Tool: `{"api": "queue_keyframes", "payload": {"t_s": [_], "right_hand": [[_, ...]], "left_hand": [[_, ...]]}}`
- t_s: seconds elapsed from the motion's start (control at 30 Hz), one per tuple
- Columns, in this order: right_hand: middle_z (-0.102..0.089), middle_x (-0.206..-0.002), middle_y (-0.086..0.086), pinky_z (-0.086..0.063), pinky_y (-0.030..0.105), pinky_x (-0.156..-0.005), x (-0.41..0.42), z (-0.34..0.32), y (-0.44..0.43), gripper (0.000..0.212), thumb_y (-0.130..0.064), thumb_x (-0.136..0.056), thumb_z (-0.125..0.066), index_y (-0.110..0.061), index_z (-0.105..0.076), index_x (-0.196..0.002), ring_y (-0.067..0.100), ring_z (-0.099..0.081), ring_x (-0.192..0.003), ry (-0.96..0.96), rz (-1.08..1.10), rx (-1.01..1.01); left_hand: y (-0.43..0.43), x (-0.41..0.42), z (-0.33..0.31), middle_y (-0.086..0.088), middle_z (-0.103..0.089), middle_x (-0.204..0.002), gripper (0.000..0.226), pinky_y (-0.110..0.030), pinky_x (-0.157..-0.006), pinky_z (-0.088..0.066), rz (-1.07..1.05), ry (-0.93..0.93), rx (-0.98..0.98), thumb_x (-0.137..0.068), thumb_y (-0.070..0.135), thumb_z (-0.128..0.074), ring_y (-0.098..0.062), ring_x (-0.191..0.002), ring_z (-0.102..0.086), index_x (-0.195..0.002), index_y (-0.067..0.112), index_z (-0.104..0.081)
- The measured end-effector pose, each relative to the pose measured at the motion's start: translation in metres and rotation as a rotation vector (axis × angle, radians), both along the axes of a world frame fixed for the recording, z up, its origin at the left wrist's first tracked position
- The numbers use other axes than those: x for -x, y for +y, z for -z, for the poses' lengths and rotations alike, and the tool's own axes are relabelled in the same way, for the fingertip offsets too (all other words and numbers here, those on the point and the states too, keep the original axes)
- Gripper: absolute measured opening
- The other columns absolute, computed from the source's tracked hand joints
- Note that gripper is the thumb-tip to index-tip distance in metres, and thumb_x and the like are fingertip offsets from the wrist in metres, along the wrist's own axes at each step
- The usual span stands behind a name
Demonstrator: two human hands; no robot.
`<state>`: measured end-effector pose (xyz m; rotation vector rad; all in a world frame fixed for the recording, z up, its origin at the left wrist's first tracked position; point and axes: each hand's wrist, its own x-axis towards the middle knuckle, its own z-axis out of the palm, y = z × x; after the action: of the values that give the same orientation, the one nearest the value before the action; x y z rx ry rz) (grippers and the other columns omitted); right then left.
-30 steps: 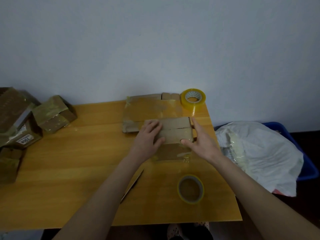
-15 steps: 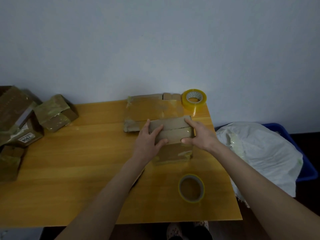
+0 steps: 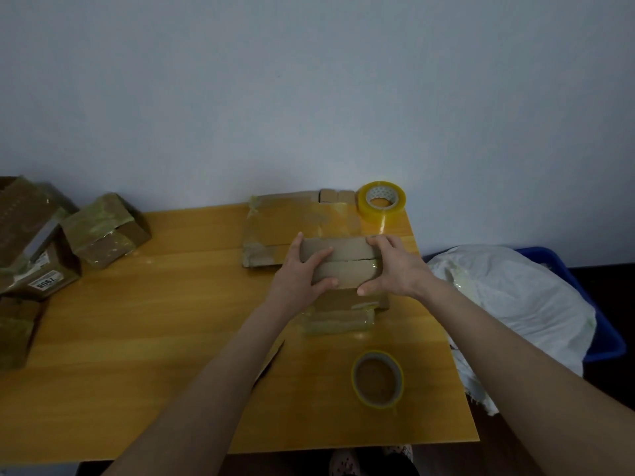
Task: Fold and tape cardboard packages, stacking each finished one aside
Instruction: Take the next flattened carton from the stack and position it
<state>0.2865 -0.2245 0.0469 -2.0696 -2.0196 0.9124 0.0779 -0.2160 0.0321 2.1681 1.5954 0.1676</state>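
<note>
A small brown cardboard box [image 3: 347, 261] stands at the middle right of the wooden table [image 3: 144, 331], its two top flaps folded shut with a seam between them. My left hand [image 3: 300, 278] grips its left end, fingers over the top. On the box's right end sits my right hand [image 3: 395, 269], thumb against the front face. A strip of clear tape [image 3: 338, 321] hangs off the front of the box onto the table. Behind the box lies a flattened cardboard piece [image 3: 292, 223].
A near-empty tape roll [image 3: 377, 378] lies flat near the front right. A full yellow tape roll [image 3: 381, 201] stands at the back right corner. Several taped packages [image 3: 103, 228] are piled at the left. A white bag [image 3: 508, 304] fills a blue bin [image 3: 604, 338] beside the table.
Both hands slid outward to the box's ends and lifted its front edge slightly. The tape strip in front of the box has come into view.
</note>
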Motion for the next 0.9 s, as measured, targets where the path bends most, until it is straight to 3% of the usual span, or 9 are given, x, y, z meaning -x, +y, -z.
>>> {"api": "queue_keyframes", "payload": {"t_s": [0.1, 0.17, 0.3, 0.4, 0.57, 0.67, 0.73, 0.8, 0.9], "right_hand": [[0.0, -0.16, -0.004, -0.039, 0.044, -0.103, 0.005, -0.001, 0.004, 0.115, -0.051, -0.059, -0.085, -0.021, -0.018, -0.147, 0.027, -0.034, -0.137, -0.089, -0.04, -0.004], [-0.003, -0.159, -0.003, -0.041, 0.045, -0.101, 0.005, -0.002, 0.008, 0.114, -0.053, -0.06, -0.084, -0.024, -0.018, -0.148, 0.029, -0.036, -0.135, -0.124, -0.071, -0.015], [0.004, -0.157, 0.005, -0.042, 0.044, -0.101, 0.008, -0.001, 0.005, 0.105, -0.06, -0.069, -0.074, -0.05, -0.006, -0.148, 0.036, -0.035, -0.135, -0.236, -0.183, 0.01], [0.008, -0.158, 0.008, -0.039, 0.043, -0.102, 0.013, -0.002, 0.003, 0.098, -0.059, -0.075, -0.07, -0.053, -0.005, -0.147, 0.037, -0.033, -0.135, -0.267, -0.174, 0.042], [-0.005, -0.158, 0.007, -0.019, 0.05, -0.117, 0.023, -0.008, 0.01, 0.098, -0.065, -0.07, -0.07, -0.05, -0.011, -0.148, 0.035, -0.009, -0.144, -0.312, -0.188, -0.02], [-0.005, -0.159, 0.001, -0.024, 0.052, -0.115, 0.037, -0.002, 0.011, 0.092, -0.058, -0.071, -0.073, -0.051, -0.02, -0.146, 0.035, -0.003, -0.145, -0.212, -0.167, -0.056], [-0.004, -0.158, -0.001, -0.025, 0.054, -0.114, 0.042, -0.001, 0.013, 0.087, -0.053, -0.072, -0.075, -0.052, -0.025, -0.144, 0.035, 0.0, -0.145, -0.157, -0.142, -0.044], [-0.002, -0.159, -0.001, -0.024, 0.055, -0.113, 0.042, -0.001, 0.015, 0.086, -0.052, -0.073, -0.075, -0.051, -0.026, -0.144, 0.035, 0.002, -0.146, -0.141, -0.133, -0.033], [0.0, -0.159, -0.002, -0.025, 0.055, -0.113, 0.04, 0.0, 0.017, 0.086, -0.053, -0.074, -0.073, -0.052, -0.023, -0.144, 0.034, 0.002, -0.146, -0.138, -0.138, -0.018]], "left_hand": [[0.008, -0.001, -0.005, -0.001, 0.003, -0.158, 0.062, -0.044, -0.107, -0.039, 0.009, 0.05, 0.005, -0.085, 0.055, -0.059, -0.03, -0.14, -0.025, -0.141, 0.042, -0.036], [0.009, -0.001, -0.004, 0.001, -0.002, -0.157, 0.057, -0.043, -0.104, -0.042, -0.005, 0.034, 0.008, -0.085, 0.054, -0.059, -0.028, -0.137, -0.031, -0.138, 0.043, -0.04], [0.008, 0.0, -0.001, 0.0, -0.013, -0.155, 0.047, -0.037, -0.095, -0.047, -0.042, -0.042, -0.069, -0.088, 0.046, -0.06, -0.025, -0.128, -0.043, -0.133, 0.04, -0.048], [0.004, -0.003, 0.002, -0.001, -0.012, -0.157, 0.057, -0.037, -0.099, -0.043, -0.096, -0.125, -0.08, -0.088, 0.041, -0.062, -0.024, -0.135, -0.036, -0.141, 0.035, -0.04], [0.006, -0.002, 0.002, -0.001, -0.007, -0.16, 0.066, -0.037, -0.105, -0.037, -0.17, -0.197, -0.007, -0.09, 0.038, -0.061, -0.021, -0.142, -0.024, -0.147, 0.027, -0.031], [-0.001, 0.007, 0.004, -0.005, -0.024, -0.154, 0.061, -0.036, -0.103, -0.039, -0.291, -0.371, -0.08, -0.092, 0.035, -0.059, -0.019, -0.136, -0.034, -0.146, 0.022, -0.034], [-0.023, 0.019, 0.019, -0.006, -0.043, -0.138, 0.042, -0.031, -0.09, -0.046, -0.544, -0.544, -0.137, -0.097, 0.035, -0.049, -0.018, -0.117, -0.05, -0.134, 0.016, -0.045], [-0.052, 0.038, 0.048, -0.006, -0.05, -0.123, 0.028, -0.032, -0.076, -0.048, -0.641, -0.329, -0.124, -0.099, 0.035, -0.044, -0.017, -0.096, -0.056, -0.116, 0.015, -0.053], [-0.09, 0.062, 0.096, -0.004, -0.047, -0.119, 0.02, -0.034, -0.074, -0.051, -0.362, 0.212, 0.12, -0.098, 0.031, -0.046, -0.022, -0.094, -0.057, -0.113, 0.019, -0.053]]}}
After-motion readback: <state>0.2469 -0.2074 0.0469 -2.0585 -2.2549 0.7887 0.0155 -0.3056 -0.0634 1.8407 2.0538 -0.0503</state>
